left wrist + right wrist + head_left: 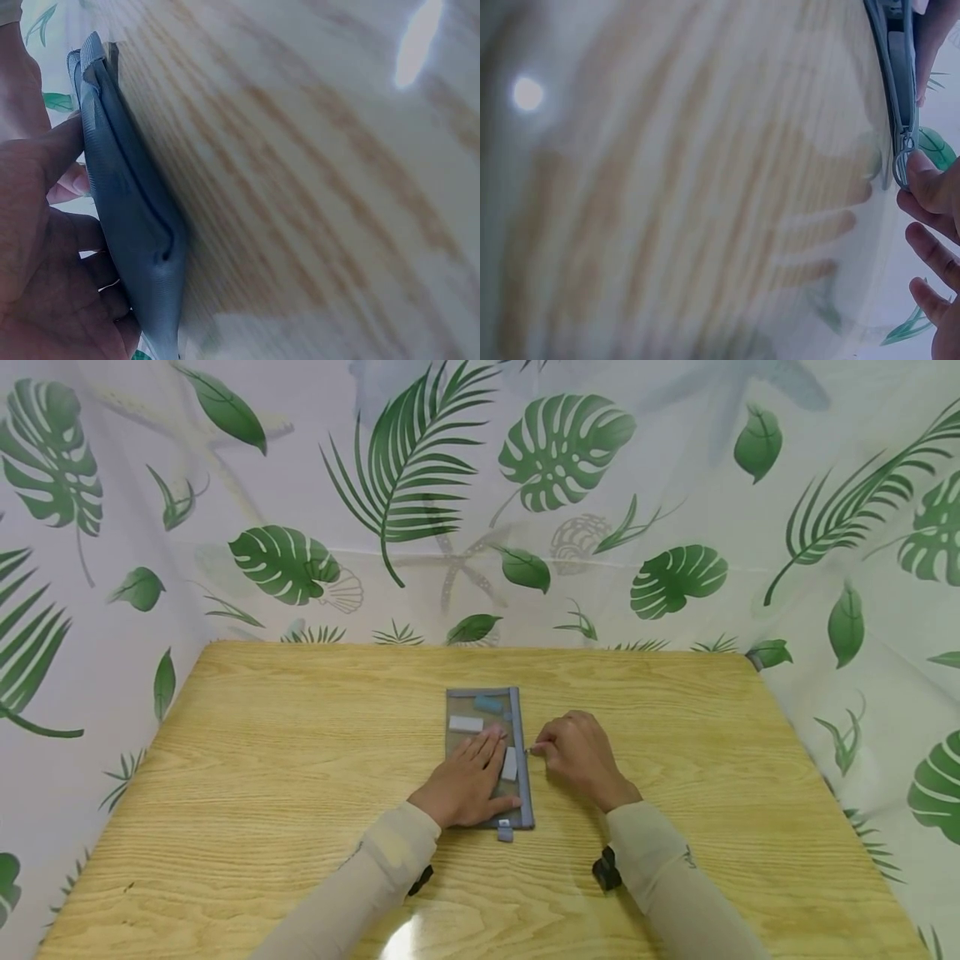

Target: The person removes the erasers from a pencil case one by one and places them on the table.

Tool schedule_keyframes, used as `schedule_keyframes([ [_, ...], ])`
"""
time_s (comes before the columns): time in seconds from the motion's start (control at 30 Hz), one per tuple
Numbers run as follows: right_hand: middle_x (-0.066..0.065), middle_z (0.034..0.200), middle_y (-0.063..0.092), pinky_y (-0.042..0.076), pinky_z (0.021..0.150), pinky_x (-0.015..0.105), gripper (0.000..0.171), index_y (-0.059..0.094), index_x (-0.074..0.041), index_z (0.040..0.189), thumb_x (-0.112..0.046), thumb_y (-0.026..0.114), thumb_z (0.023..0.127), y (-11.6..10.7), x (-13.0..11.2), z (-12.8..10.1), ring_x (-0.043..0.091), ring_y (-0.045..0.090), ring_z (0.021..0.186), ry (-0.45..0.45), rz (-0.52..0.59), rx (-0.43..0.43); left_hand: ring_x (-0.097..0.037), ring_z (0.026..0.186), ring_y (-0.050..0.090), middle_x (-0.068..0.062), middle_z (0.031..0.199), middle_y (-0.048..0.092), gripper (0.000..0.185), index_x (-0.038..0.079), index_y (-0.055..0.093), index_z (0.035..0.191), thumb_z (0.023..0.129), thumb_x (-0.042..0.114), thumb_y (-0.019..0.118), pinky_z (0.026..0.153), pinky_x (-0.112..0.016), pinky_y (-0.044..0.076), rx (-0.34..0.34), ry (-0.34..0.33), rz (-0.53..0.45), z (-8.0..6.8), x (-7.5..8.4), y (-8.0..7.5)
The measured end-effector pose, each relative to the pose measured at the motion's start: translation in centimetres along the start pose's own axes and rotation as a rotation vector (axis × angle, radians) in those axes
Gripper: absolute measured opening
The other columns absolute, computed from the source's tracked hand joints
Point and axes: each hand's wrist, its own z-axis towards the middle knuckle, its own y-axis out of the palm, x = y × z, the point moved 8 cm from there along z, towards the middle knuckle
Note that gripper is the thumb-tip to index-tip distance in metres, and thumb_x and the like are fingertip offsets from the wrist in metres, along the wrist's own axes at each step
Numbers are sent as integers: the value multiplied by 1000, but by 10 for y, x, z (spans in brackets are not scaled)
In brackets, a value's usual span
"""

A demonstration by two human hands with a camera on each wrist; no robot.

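A grey see-through zipper pouch (483, 789) lies on the table, its zipper edge toward the right. Inside show a blue block (488, 703), a white block (466, 724) and another pale block (510, 764). My left hand (461, 781) rests flat on the pouch with fingers stretched out, covering part of it. At the right edge my right hand (581, 756) pinches the ring-shaped zipper pull (901, 171) between thumb and forefinger. Beyond the slider (907, 139), the zipper's two sides stand apart in the right wrist view.
The wood-grain table (300, 718) stretches around the pouch on all sides. A leaf-printed cloth (465, 527) hangs behind and at both sides of it. A small fabric tab (505, 833) sticks out from the pouch's near end.
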Motion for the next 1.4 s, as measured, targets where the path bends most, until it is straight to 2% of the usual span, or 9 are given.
schedule_keyframes([
  [0.27, -2, 71, 71, 50, 87, 46, 9, 79, -10, 75, -11, 83, 83, 2, 1, 2, 21, 59, 72, 31, 6, -8, -26, 156, 7, -14, 169, 8, 87, -1, 17, 161, 104, 61, 39, 125, -39, 12, -2, -1, 10, 1, -1, 2],
  [0.97, 1, 72, 73, 49, 92, 50, 8, 81, -9, 76, -11, 83, 83, 2, 6, 5, 25, 62, 73, 35, 0, 41, -26, 156, 8, -14, 169, 8, 87, 0, 17, 161, 104, 61, 39, 125, -39, 13, -7, 0, 13, -1, 1, -1],
  [1.23, 1, 69, 72, 50, 87, 50, 9, 80, -8, 73, -9, 84, 81, 2, 5, 6, 26, 60, 69, 26, -3, 82, -26, 156, 7, -14, 169, 7, 86, 0, 17, 161, 104, 61, 39, 125, -39, 12, -10, -5, 9, 0, 0, -1],
  [1.4, 2, 69, 72, 50, 88, 49, 9, 80, -8, 73, -11, 85, 81, 3, 7, 7, 26, 61, 71, 42, -14, 84, -25, 156, 6, -13, 169, 7, 86, 0, 17, 161, 104, 61, 39, 125, -39, 12, -13, -9, 4, 0, 0, -1],
])
